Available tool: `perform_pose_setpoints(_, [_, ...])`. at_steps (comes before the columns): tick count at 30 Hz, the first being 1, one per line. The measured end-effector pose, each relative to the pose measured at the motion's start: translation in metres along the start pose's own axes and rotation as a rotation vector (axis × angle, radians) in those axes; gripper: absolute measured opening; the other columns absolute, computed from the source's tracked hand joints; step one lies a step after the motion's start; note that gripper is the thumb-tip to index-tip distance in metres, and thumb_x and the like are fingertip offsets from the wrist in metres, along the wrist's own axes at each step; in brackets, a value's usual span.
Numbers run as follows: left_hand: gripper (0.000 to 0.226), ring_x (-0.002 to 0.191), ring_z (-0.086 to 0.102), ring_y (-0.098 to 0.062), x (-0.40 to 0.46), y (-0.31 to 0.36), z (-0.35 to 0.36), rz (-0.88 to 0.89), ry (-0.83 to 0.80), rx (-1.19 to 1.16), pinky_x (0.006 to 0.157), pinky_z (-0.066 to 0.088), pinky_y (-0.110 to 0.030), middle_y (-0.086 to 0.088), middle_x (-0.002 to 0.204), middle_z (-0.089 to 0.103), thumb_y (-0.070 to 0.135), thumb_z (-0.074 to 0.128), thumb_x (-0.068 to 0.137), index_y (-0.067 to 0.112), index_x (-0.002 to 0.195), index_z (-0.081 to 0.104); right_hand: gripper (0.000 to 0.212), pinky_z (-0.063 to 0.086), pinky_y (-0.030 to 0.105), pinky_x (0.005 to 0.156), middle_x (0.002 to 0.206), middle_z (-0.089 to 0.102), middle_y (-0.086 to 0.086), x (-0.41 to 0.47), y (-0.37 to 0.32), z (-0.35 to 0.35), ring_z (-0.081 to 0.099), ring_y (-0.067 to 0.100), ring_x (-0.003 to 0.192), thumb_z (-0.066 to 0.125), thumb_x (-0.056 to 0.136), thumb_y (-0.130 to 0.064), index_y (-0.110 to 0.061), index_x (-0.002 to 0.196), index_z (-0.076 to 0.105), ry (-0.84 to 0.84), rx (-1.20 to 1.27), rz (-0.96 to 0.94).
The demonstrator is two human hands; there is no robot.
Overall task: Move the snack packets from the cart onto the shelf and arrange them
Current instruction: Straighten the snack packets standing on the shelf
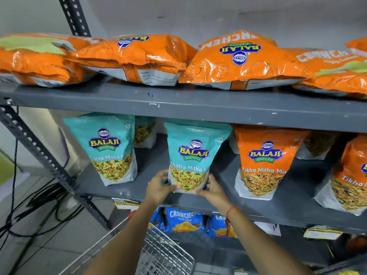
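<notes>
A teal Khatta Mitha Mix packet (193, 153) stands upright on the middle grey shelf (218, 171). My left hand (159, 186) grips its lower left corner and my right hand (213, 190) grips its lower right corner. Another teal packet (110, 147) stands to its left, with more teal packets behind. To the right stand two orange Tikha Mitha Mix packets (264, 161), the second (349, 175) cut off by the frame edge. The wire cart (164, 253) is below my arms; what it holds is not visible.
Large orange Crunchem bags (240, 60) lie flat along the top shelf (178, 104). Blue Crunchem packets (184, 221) fill the lower shelf. A slotted metal upright (47, 157) stands at left, with black cables (29, 205) on the floor beside it.
</notes>
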State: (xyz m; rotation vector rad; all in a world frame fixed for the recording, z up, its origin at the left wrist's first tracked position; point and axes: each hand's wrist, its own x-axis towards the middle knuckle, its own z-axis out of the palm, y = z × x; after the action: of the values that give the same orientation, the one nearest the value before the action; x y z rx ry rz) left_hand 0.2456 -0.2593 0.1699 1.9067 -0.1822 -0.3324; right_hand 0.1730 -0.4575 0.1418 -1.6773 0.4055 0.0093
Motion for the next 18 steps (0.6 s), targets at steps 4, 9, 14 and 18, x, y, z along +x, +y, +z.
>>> perform_pose_setpoints(4, [0.059, 0.1, 0.062, -0.012, 0.004, -0.001, 0.0, -0.011, 0.004, -0.019, 0.089, 0.05, -0.022, 0.002, 0.104, 0.067, 0.016, 0.084, 0.067, 0.014, 0.12, 0.058, 0.051, 0.052, 0.029, 0.09, 0.123, 0.065, 0.003, 0.007, 0.0, 0.001, 0.061, 0.015, 0.112, 0.079, 0.069, -0.011, -0.029, 0.107, 0.05, 0.001, 0.002, 0.002])
perform_pose_setpoints(9, [0.073, 0.104, 0.059, -0.02, -0.01, 0.001, -0.005, -0.043, 0.007, -0.032, 0.095, 0.049, -0.035, -0.001, 0.111, 0.059, 0.012, 0.083, 0.067, 0.013, 0.132, 0.05, 0.081, 0.049, 0.041, 0.102, 0.134, 0.057, 0.003, -0.005, -0.003, 0.002, 0.055, 0.02, 0.121, 0.086, 0.06, -0.016, -0.026, 0.128, 0.043, 0.016, 0.008, -0.028])
perform_pose_setpoints(14, [0.074, 0.103, 0.06, -0.024, -0.04, -0.001, -0.023, -0.041, 0.1, -0.049, 0.087, 0.053, -0.039, -0.005, 0.115, 0.059, 0.018, 0.083, 0.069, 0.018, 0.134, 0.047, 0.11, 0.041, 0.041, 0.106, 0.151, 0.031, 0.005, -0.041, 0.001, 0.006, 0.038, 0.024, 0.134, 0.087, 0.063, -0.015, -0.024, 0.149, 0.018, 0.113, 0.023, -0.025])
perform_pose_setpoints(18, [0.064, 0.101, 0.061, -0.025, -0.068, 0.007, -0.03, -0.061, 0.17, -0.146, 0.082, 0.055, -0.039, -0.011, 0.112, 0.062, 0.012, 0.08, 0.072, 0.014, 0.13, 0.053, 0.107, 0.043, 0.04, 0.101, 0.154, 0.027, 0.012, -0.084, 0.004, 0.006, 0.037, 0.03, 0.136, 0.086, 0.064, -0.012, -0.024, 0.149, 0.022, 0.149, 0.019, -0.031])
